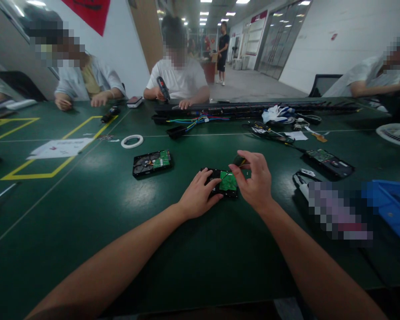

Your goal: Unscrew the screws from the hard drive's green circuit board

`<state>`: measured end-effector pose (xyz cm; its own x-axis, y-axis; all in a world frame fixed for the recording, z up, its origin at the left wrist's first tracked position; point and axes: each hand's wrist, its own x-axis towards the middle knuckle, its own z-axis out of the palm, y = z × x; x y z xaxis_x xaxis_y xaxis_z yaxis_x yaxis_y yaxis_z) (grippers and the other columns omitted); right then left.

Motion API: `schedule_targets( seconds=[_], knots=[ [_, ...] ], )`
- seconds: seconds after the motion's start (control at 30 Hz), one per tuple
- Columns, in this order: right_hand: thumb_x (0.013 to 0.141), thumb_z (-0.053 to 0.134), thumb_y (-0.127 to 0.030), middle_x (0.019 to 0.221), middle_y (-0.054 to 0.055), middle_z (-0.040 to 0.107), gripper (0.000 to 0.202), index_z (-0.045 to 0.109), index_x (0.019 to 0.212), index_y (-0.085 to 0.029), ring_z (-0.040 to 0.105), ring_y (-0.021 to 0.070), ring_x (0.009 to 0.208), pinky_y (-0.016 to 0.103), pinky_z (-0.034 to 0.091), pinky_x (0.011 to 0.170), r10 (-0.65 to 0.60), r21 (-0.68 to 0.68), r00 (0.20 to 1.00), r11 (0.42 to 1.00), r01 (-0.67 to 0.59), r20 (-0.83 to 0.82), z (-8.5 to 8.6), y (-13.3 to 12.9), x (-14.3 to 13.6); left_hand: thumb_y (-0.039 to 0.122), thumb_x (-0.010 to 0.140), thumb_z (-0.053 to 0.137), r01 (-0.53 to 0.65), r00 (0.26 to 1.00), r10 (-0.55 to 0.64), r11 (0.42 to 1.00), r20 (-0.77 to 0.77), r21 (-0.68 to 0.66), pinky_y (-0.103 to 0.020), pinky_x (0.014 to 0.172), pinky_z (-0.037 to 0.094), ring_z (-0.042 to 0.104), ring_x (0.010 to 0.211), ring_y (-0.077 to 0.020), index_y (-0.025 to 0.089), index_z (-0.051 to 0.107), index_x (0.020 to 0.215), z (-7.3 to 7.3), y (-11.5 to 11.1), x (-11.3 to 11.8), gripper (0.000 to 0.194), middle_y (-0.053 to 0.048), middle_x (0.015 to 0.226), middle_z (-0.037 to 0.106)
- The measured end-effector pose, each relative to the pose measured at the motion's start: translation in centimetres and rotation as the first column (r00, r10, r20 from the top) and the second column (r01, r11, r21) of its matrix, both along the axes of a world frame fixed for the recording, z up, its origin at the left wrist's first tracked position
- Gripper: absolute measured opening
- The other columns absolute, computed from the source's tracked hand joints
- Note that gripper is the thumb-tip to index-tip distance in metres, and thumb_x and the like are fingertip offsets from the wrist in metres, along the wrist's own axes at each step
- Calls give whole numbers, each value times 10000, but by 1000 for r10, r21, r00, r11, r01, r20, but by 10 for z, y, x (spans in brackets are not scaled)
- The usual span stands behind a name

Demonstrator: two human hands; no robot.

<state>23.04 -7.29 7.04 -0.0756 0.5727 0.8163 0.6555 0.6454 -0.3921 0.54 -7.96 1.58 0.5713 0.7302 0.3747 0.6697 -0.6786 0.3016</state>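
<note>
Bare forearms (120,253) extend over the dark-green table (173,271). Left hand (200,193) lies spread over a black-and-green rectangular hard drive (228,184), bracing it; right hand (255,182) pinches a dark-handled screwdriver (239,161), shaft angled toward the drive. Step in hand, as judged: turning a screw. Next move calls for a seated tip and steady rotation. Right of the right hand: blue plastic bin (395,215), contents indiscernible; beyond it, white round basket (384,133) holding unidentifiable items.
</note>
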Motion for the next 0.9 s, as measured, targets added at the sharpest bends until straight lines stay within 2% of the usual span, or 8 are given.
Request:
schedule_targets(
  seconds=[0.2, 0.47, 0.63, 0.8, 0.9],
  knots=[
    [1010, 658, -242, 1258, 71, 669, 454, 572, 1441, -354, 698, 238, 1032, 437, 680, 836, -3, -13, 1000, 1000, 3, -3, -2, 1, 2, 449, 1040, 665, 9, 1000, -9, 1000, 7, -1, -679, 1279, 337, 325, 1612, -410, 229, 563, 1471, 0, 1, -1, 495, -184, 1627, 460],
    [1025, 574, -211, 1411, 74, 663, 594, 455, 1583, -377, 722, 264, 1134, 492, 666, 962, 37, -71, 999, 997, -37, 0, -9, 2, 2, 464, 1043, 660, -3, 1000, 3, 1000, -6, -6, -668, 1290, 332, 319, 1617, -403, 234, 564, 1472, 0, 0, 0, 496, -171, 1634, 454],
    [1024, 598, -236, 1362, 75, 675, 549, 507, 1550, -364, 724, 246, 1101, 456, 670, 938, 38, -52, 999, 998, -37, 13, -5, 0, 1, 451, 1043, 661, -7, 1000, 7, 1000, -5, -7, -676, 1285, 330, 323, 1613, -408, 228, 559, 1475, 1, 0, 1, 497, -178, 1635, 451],
    [1008, 659, -272, 1235, 75, 687, 464, 573, 1460, -333, 717, 233, 995, 453, 675, 872, -27, -23, 1000, 999, 27, 6, -4, 2, 4, 457, 1046, 658, -2, 1000, 2, 1000, -18, -2, -653, 1297, 320, 314, 1618, -403, 212, 561, 1478, 0, 0, 0, 506, -189, 1633, 444],
    [1008, 646, -260, 1282, 83, 695, 467, 551, 1460, -324, 731, 237, 989, 473, 674, 890, -34, -43, 999, 999, 33, -14, -7, 4, 5, 467, 1048, 652, 3, 1000, -3, 1000, -21, -4, -651, 1297, 319, 312, 1619, -402, 212, 560, 1482, -1, 1, -1, 511, -187, 1633, 441]
  ],
)
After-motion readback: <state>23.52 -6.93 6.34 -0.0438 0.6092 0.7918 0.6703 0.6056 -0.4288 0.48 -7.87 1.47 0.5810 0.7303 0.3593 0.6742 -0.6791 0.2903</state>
